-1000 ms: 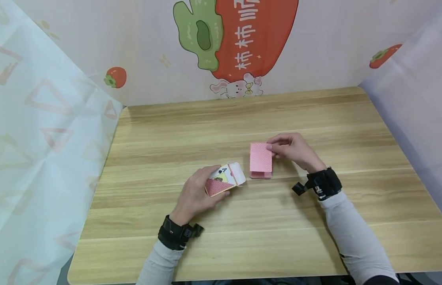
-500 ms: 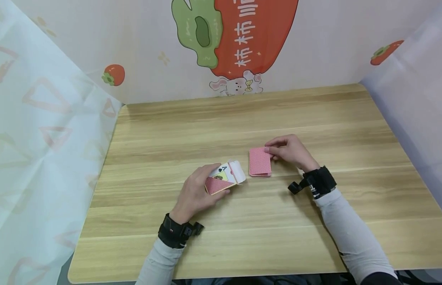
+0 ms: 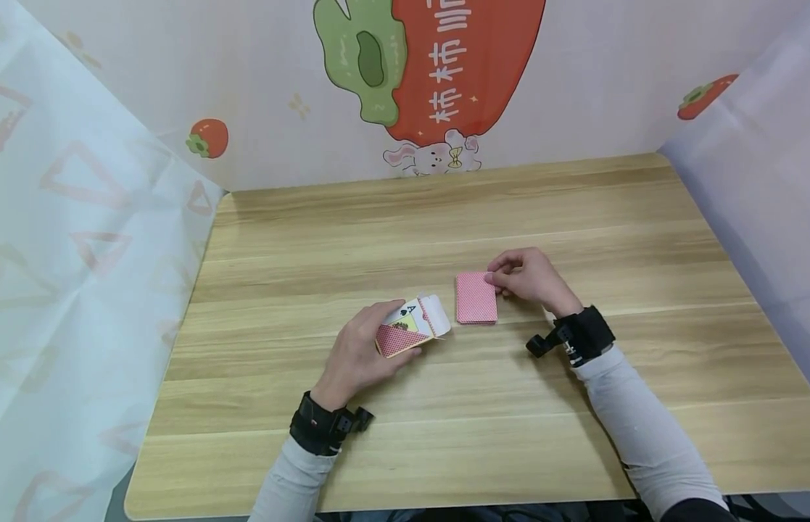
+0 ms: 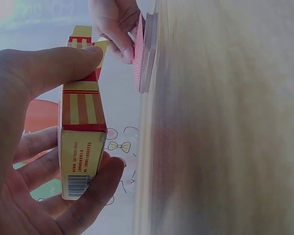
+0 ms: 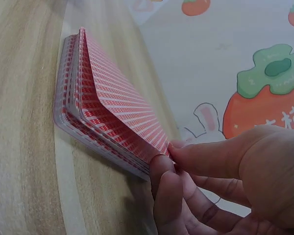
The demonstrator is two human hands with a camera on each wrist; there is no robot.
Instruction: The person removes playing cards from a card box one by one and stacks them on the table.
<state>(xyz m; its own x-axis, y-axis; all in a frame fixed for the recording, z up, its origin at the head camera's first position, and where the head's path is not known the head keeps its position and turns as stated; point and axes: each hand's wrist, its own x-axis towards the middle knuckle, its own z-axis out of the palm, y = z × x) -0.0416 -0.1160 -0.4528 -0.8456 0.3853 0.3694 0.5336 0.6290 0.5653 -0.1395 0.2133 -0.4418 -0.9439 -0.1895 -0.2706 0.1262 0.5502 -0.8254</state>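
My left hand (image 3: 362, 355) grips a playing-card box (image 3: 405, 339), red-patterned with an ace printed on its front and a white flap at its right end. In the left wrist view the thumb lies along one narrow side of the box (image 4: 83, 112) and the fingers wrap the other. To the right, a deck of cards (image 3: 475, 308) with red patterned backs lies face down on the table. My right hand (image 3: 531, 279) pinches the corner of a top card (image 5: 127, 103) between thumb and fingers. That card slants up from the deck (image 5: 71, 88) at the pinched side.
The wooden table (image 3: 280, 239) carries the deck a little beyond the box. A white backdrop (image 3: 267, 87) with cartoon prints stands along the far edge, with white sheets (image 3: 85, 254) on the left and right sides. Both wrists wear black camera straps (image 3: 316, 428).
The top card held by my right hand has come down toward the deck and lined up over it. The right hand has lowered slightly toward me; the left hand keeps the box in place.
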